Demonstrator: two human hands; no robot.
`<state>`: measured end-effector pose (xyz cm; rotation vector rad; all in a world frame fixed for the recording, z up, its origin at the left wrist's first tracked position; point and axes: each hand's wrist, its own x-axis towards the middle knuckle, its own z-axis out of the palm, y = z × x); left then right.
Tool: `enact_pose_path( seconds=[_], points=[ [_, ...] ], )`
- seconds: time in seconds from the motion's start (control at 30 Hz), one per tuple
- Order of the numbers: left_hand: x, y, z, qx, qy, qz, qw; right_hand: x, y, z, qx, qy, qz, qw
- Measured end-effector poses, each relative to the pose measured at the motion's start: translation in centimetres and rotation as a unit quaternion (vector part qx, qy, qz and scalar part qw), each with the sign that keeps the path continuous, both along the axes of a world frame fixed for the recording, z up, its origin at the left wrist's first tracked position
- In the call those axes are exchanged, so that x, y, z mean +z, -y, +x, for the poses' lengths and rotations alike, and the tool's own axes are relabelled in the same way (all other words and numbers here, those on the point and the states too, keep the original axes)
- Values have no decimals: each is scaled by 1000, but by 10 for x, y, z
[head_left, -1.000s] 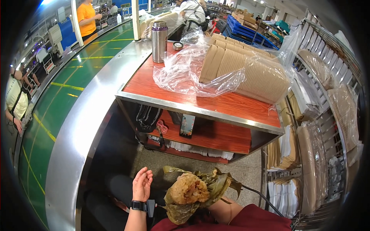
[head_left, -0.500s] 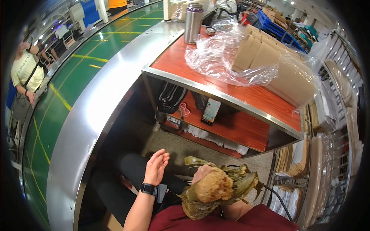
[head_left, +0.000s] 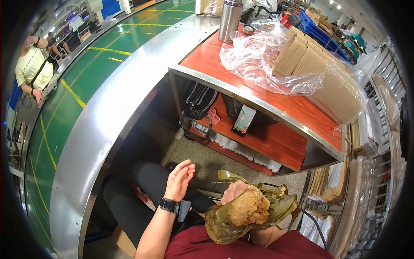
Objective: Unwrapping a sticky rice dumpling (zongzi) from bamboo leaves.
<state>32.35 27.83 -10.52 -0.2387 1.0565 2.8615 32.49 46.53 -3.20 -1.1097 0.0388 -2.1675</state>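
In front of my chest, my right hand (head_left: 234,191) holds an unwrapped rice dumpling (head_left: 250,208). Its sticky brown rice is exposed, and green-brown leaves (head_left: 223,226) hang folded around it on both sides. The dumpling and leaves cover most of that hand, with only part of it showing behind the rice. To the left of the food, my left hand (head_left: 180,178) is raised above my lap, fingers extended and slightly bent, holding nothing. A dark watch (head_left: 168,205) is on the left wrist.
Ahead stands a red-topped workbench (head_left: 202,58) bearing a steel flask (head_left: 230,21), clear plastic film (head_left: 246,60) and stacked brown cardboard (head_left: 319,73). A lit phone (head_left: 244,120) leans on its lower shelf. A green conveyor (head_left: 103,58) curves past on the left; a person (head_left: 34,69) stands beyond it.
My view has shifted slightly, so the bench and flask sit further right in the picture. Both hands keep nearly the same pose, the right one still holding the rice dumpling.
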Motion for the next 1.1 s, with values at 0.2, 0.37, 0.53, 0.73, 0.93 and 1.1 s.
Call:
enact_pose_path(
  seconds=[0.2, 0.37, 0.53, 0.73, 0.93, 1.1],
  points=[
    [0, 0, 2, 5, -3, -5, 1000, -9, 1, 1, 32, -20, -40, 998],
    [0, -1, 3, 1, 5, -11, 1000, 4, 1, -2, 30, -53, -1, 998],
    [-1, 3, 8, 11, 1, -11, 1000, 4, 5, 1, 36, -62, -10, 997],
    [2, -2, 8, 8, 11, -11, 1000, -9, 5, -2, 41, -107, -67, 991],
    [0, 4, 14, 11, -1, -12, 1000, -3, -6, 22, 61, 109, 102, 987],
    [2, -1, 12, 5, 7, -10, 1000, 2, 3, 18, 5, -9, -18, 1000]
  ],
)
